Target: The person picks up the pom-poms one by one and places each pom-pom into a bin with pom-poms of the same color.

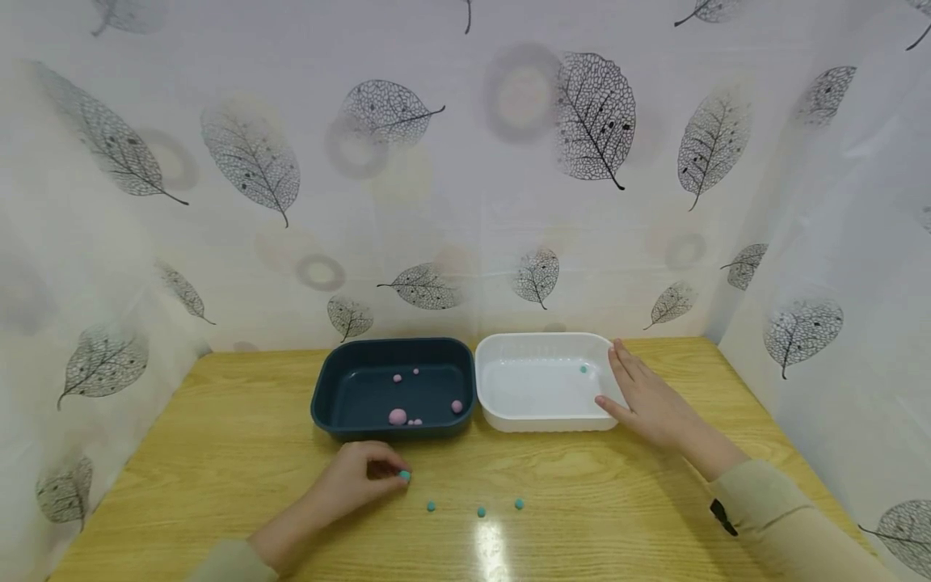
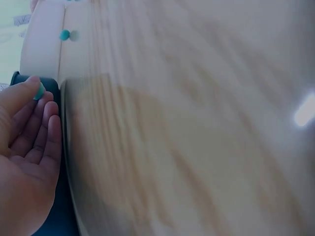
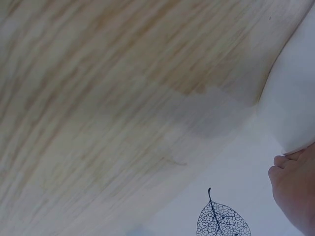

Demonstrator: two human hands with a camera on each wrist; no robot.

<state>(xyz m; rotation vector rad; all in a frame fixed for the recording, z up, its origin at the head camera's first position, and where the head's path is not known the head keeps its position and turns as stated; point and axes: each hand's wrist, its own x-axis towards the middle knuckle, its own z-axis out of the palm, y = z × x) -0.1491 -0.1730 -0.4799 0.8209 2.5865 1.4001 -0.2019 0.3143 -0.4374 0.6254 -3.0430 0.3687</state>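
1 teal ball [image 1: 404, 476] is pinched between the thumb and fingertips of my left hand [image 1: 351, 482], just in front of the dark bin [image 1: 393, 432] holding 6 pink balls [image 1: 397, 416]. 3 loose teal balls [image 1: 481, 512] lie nearby on the table [image 1: 582, 517]. My right hand [image 1: 658, 408], fingers straight, rests at the white bin's [image 1: 545, 423] right end.

Tabletop [image 1: 596, 525]: far edge obstructed centrally by navy tray [image 1: 436, 392] and white tray [image 1: 531, 396] (side by side); far left corner left unobstructed.

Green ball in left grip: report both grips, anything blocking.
Left grip pinches green ball, in front of dark tub. Right grip at right end of white tub. Three more balls on table. No obvious obstruction.
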